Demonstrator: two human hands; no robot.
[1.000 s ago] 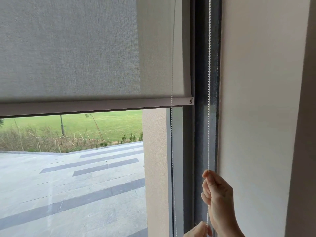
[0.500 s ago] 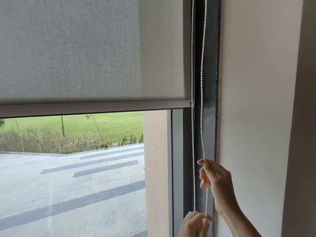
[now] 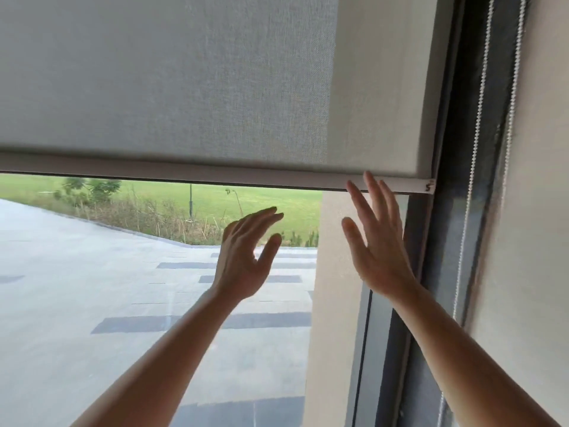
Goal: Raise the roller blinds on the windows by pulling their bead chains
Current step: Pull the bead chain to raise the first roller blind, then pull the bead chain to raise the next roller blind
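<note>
Hands are off the bead chain (image 3: 475,127) now, whereas half a second ago both were pinching it low by the window frame (image 3: 455,211). Left hand (image 3: 243,257) is up in front of the glass, fingers loosely spread, holding nothing. Right hand (image 3: 374,238) is spread flat too, fingertips reaching the bottom bar (image 3: 215,177) of the roller blind (image 3: 169,78) near its right end. Chain hangs free along the frame at the right edge, and the blind sits about where it was, still covering the upper half.

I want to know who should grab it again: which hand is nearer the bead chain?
Right. The right hand is raised open just left of the bead chain, not touching it; the left hand is farther left, before the glass.
</note>
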